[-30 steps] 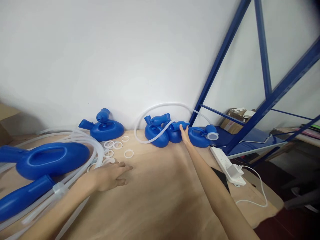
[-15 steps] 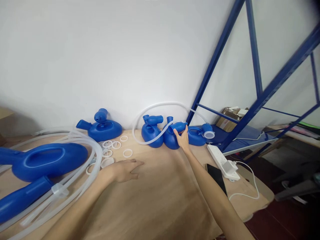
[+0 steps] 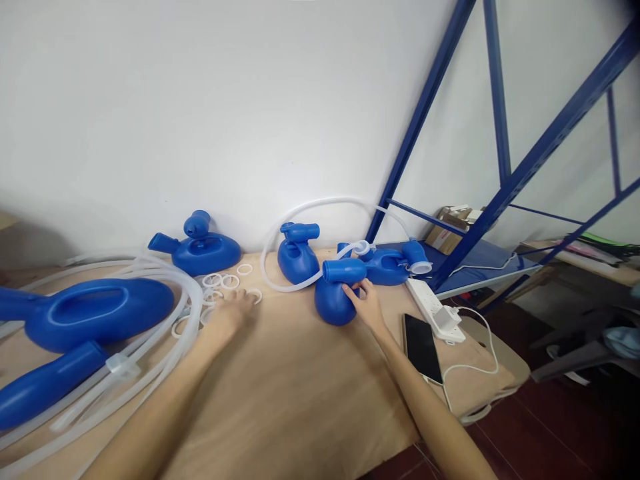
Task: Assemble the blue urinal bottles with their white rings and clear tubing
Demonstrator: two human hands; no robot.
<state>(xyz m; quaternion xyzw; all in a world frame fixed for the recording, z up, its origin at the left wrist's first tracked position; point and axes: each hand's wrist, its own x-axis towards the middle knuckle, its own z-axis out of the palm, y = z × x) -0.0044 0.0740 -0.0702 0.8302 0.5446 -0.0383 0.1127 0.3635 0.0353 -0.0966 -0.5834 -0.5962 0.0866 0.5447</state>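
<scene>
Blue, the bottle (image 3: 334,308) stands toward the back right corner of the counter (image 3: 280,387), the right hand's (image 3: 368,304) grip closed on it. The left hand (image 3: 234,313) blurs over white rings (image 3: 231,281) near the back edge, its grip impossible to tell.

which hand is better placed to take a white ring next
Likely the left hand: it is right at the white rings, while the right hand is farther off, on a blue bottle.
</scene>
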